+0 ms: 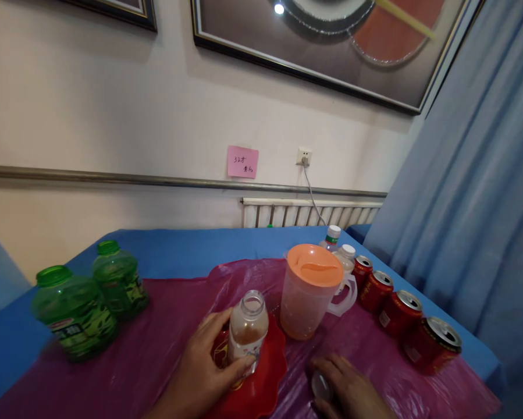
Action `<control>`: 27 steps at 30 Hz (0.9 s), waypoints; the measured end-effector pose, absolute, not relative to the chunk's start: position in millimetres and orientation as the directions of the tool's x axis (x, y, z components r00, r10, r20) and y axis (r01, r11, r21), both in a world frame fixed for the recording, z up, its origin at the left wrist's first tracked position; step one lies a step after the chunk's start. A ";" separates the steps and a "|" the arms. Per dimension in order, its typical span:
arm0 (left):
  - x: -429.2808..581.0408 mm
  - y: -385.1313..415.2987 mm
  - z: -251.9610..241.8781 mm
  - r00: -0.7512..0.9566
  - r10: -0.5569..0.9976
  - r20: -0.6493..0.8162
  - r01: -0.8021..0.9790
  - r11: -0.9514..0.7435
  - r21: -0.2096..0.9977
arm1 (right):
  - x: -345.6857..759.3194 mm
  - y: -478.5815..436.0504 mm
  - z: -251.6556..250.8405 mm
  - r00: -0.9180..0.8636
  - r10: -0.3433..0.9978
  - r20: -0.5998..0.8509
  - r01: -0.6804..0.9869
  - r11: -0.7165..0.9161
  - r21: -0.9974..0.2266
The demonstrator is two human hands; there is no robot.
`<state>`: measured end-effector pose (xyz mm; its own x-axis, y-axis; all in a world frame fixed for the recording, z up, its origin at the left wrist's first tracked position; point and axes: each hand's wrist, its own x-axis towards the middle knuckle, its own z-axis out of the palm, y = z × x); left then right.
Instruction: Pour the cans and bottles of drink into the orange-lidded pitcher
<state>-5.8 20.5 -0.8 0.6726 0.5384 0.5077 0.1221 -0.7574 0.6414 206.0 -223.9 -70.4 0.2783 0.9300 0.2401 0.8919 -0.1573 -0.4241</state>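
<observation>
Where my left grip (204, 361) closes, thumb in front and fingers round the back, it holds entry one: a clear bottle (248, 329), uncapped, upright, with some brownish drink inside. It stands just left of and nearer to me than the pitcher (309, 297), over a red plate (272, 372) with a wavy rim. My thumb hides its base, so I cannot tell whether it rests on the plate.

Entry two: my right grip (352, 390), lying low on the pink sheet (156, 349) in front of the pitcher, with a small pale cap (321, 387) at its fingertips. I cannot tell whether it pinches the cap or merely covers it.

Entry three: the pitcher itself, translucent, with an orange lid on and its handle turned right.

Entry four: two white-capped bottles (332, 235), just behind the pitcher.

Entry five: four red cans (401, 311), in a row running from the pitcher's right toward me.

Entry six: two green jars (75, 311), well to the pitcher's left.

Entry seven: the bench (178, 250), under blue cloth, with the pink sheet on top.
</observation>
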 end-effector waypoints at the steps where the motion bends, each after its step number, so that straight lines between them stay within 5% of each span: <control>1: -5.9 19.6 0.7 0.677 0.530 0.511 0.121 -0.765 0.633 | 205.7 -222.6 -68.0 0.268 0.912 0.309 0.891 -0.114 -0.439; 6: -7.8 17.0 8.1 0.723 0.457 0.518 0.103 -0.812 0.574 | 191.2 -203.4 -22.4 0.192 0.783 0.592 0.823 0.200 -0.531; 9: -8.5 14.8 13.7 0.764 0.389 0.515 0.053 -0.833 0.550 | 175.2 -184.4 10.3 0.334 0.656 0.677 0.706 0.302 -0.641; 12: -8.2 11.0 19.5 0.791 0.310 0.528 -0.007 -0.858 0.514 | 158.4 -162.8 29.9 0.521 0.584 0.622 0.427 0.453 -0.783; 16: -7.4 5.5 24.3 0.812 0.251 0.526 -0.054 -0.866 0.496 | 143.6 -141.9 35.3 0.569 0.628 0.531 0.184 0.532 -0.827; 27: -7.1 1.4 23.0 0.845 0.274 0.459 -0.028 -0.834 0.550 | 148.2 -149.3 27.5 0.373 0.637 0.675 0.582 0.406 -0.705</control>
